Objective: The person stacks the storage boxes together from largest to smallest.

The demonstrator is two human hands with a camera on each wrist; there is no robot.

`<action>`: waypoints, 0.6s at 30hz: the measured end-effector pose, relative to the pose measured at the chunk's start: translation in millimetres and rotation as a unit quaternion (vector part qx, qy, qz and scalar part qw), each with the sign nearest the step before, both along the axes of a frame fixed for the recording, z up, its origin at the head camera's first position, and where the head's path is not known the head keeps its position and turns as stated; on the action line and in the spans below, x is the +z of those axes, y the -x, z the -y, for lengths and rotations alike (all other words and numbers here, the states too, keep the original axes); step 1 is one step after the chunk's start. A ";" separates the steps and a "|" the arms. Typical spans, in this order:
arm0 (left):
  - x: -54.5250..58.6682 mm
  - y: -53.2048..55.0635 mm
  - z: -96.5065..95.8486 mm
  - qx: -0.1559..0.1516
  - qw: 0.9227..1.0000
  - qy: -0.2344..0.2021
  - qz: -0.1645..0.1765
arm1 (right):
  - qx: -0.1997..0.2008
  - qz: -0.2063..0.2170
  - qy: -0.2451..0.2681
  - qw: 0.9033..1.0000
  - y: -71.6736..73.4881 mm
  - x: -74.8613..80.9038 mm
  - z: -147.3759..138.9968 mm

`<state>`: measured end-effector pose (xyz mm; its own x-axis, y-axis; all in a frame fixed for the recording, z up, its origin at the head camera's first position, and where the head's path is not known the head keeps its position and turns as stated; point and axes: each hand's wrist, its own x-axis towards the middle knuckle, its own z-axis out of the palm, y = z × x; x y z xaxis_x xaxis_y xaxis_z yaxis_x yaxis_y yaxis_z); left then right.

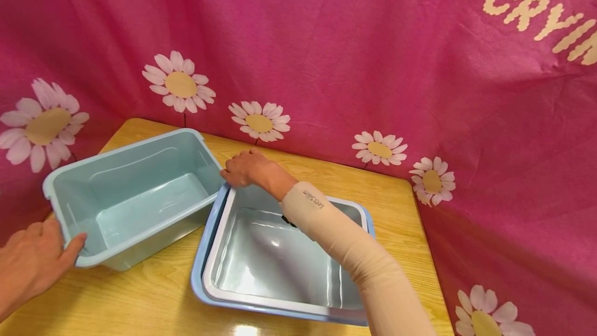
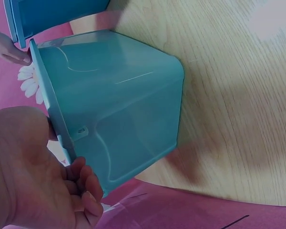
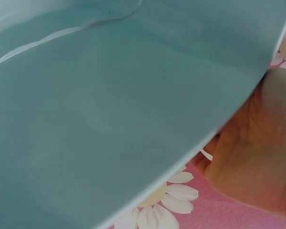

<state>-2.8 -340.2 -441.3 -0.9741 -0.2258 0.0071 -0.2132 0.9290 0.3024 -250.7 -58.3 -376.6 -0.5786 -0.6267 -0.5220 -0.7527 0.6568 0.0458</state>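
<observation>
A light teal plastic bin [image 1: 154, 209], with its open top up, is at the left of the table. My left hand [image 1: 37, 258] grips the rim at its near left end, thumb over the inside; the left wrist view shows the curled fingers [image 2: 93, 188] under that rim. At the bin's opposite end, my right hand [image 1: 244, 168] holds the rim. Directly below the right forearm sits a grey-white bin [image 1: 275, 253], nested inside a blue bin [image 1: 198, 274]. In the right wrist view the fingers are partly hidden behind a pale rim.
The wooden table [image 1: 154, 299] carries the bins. A pink curtain [image 1: 317, 56] printed with daisies hangs along its back and sides. The nested bins stand close against the teal bin's right end. A beige sleeve [image 1: 345, 242] covers the right forearm.
</observation>
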 end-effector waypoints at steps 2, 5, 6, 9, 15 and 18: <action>0.6 0.8 -0.7 0.005 1.000 0.000 0.013 | -0.001 0.005 0.001 1.000 0.5 0.3 1.3; 1.4 2.4 -0.8 0.014 0.999 0.001 0.047 | -0.007 0.013 0.005 1.000 1.2 0.9 2.3; 1.3 3.0 -0.5 0.015 0.999 0.001 0.050 | -0.010 0.016 0.007 1.000 1.4 1.3 2.4; 0.8 5.8 1.3 0.015 0.999 -0.002 0.049 | -0.021 0.027 0.019 0.999 1.7 3.6 2.1; 1.8 12.0 5.1 0.003 0.998 -0.018 0.057 | -0.032 0.023 0.015 0.999 2.1 5.4 1.7; 2.6 14.0 4.7 0.000 0.998 -0.018 0.061 | -0.024 0.014 0.004 1.000 2.6 4.9 2.3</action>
